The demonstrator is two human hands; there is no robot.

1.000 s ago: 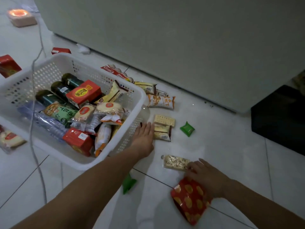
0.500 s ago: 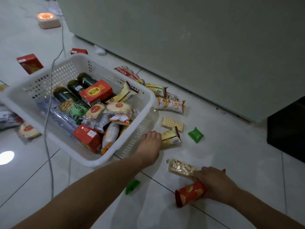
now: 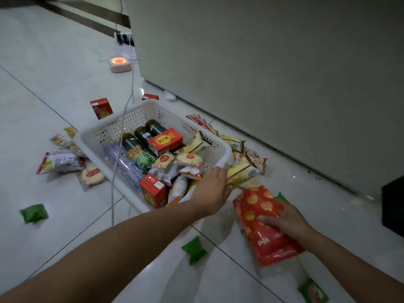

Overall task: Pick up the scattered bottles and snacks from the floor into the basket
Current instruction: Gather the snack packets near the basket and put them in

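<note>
We see a pale tiled floor with thin dark lines between the big tiles, and it shines a little. A big grey-white cabinet stands on it and fills the top right of our view. At the right edge sits a dark box. Far back a small lamp glows orange on the floor. A thin grey cord runs from near it towards us. Behind the lamp we see a plug strip and a dark band.

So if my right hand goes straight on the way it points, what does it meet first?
Likely the left hand by the white basket, the red snack bag in the right hand leading; heights are unclear.
</note>
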